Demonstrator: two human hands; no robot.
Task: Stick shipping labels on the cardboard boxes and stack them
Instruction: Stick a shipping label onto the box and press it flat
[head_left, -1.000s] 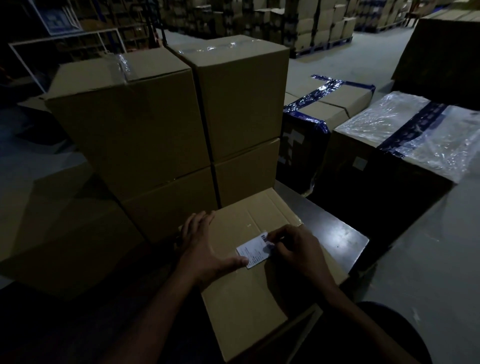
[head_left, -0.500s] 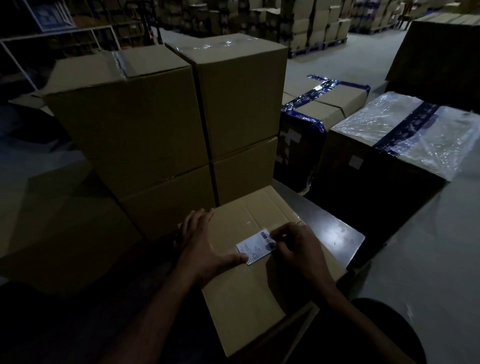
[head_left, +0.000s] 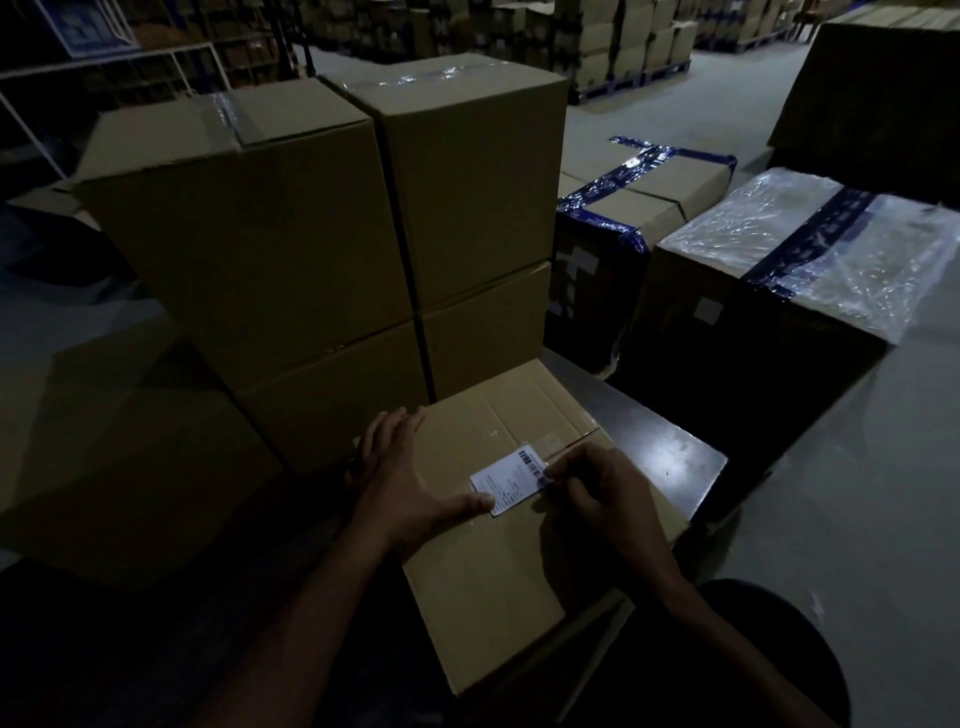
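A brown cardboard box (head_left: 493, 587) lies in front of me on a dark table (head_left: 660, 452). A white shipping label (head_left: 511, 480) with a barcode lies on the box's top, near the taped seam. My left hand (head_left: 405, 483) rests flat on the box, fingers spread towards the far-left corner, thumb tip touching the label's near-left corner. My right hand (head_left: 608, 499) has its fingers curled and pinches the label's right, barcode end against the box. Behind the box stand two stacks of taped cardboard boxes, the left stack (head_left: 249, 249) and the right stack (head_left: 467, 182).
To the right, on the floor, sit a box bound with blue tape (head_left: 639, 208) and a box wrapped in clear plastic (head_left: 810, 249). A large flat carton (head_left: 114, 457) lies low at the left. Pallets of boxes (head_left: 623, 47) fill the dim background.
Both hands stay on the box and label. My right fingers have shifted slightly along the label's right end, and the label lies flatter.
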